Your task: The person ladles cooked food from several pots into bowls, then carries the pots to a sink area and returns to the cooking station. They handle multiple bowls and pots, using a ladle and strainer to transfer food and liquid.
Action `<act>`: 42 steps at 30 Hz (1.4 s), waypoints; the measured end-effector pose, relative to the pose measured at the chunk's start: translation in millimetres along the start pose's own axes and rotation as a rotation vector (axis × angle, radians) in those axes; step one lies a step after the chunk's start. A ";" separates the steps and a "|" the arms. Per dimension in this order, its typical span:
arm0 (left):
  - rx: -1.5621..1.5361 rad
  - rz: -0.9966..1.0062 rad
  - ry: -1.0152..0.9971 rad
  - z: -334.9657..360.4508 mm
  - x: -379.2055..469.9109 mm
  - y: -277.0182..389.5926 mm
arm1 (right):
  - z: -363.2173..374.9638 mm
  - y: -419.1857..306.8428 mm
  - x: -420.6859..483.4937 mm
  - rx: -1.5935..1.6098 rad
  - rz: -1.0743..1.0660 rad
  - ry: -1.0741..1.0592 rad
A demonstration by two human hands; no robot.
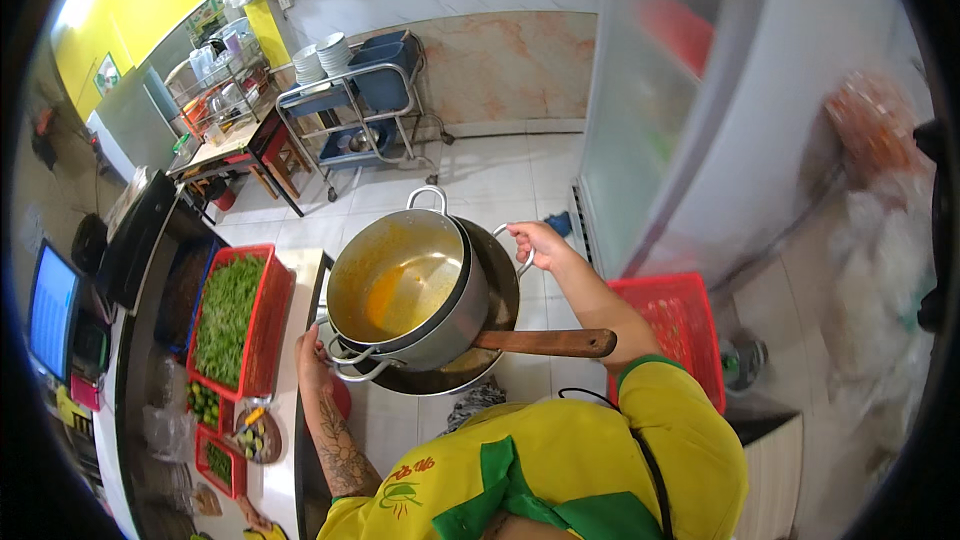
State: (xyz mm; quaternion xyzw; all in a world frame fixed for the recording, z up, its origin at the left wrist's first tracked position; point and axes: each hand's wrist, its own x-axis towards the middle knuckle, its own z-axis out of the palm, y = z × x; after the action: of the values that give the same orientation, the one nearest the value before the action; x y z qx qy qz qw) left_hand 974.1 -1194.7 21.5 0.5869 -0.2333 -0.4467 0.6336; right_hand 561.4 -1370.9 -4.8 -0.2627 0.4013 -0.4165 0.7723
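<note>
In front of me I carry a stack of nested metal pots. The large bottom pot has a loop handle on its right side, and my right hand is closed around it. My left hand grips a handle at the stack's left edge; which pot that handle belongs to is partly hidden. Tilted inside lies a smaller aluminium pot with an orange residue of liquid at its bottom. A wooden handle sticks out between the pots to the right; its other end is hidden.
On the left counter stand a red basket of chopped greens, a small basket of limes and a round board. Another person's hand shows below. A trolley with plates stands ahead, a red crate at right.
</note>
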 end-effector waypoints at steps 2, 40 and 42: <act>0.068 0.036 0.012 31.8 56.9 6.5 | -5.0 -16.3 65.2 -0.044 -0.026 0.036; 0.449 -0.090 -1.314 1369.7 883.6 -162.7 | -541.8 -635.2 645.3 0.508 -0.964 1.349; 0.415 -0.068 -1.405 1385.9 905.7 -176.4 | -542.9 -624.7 656.5 0.561 -0.934 1.413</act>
State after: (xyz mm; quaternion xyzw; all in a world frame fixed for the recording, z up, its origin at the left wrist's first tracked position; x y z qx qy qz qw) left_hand 231.5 -2681.8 -73.5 0.2769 -0.6460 -0.6837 0.1963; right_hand 53.3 -2292.3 -98.8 0.1174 0.5190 -0.8364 0.1319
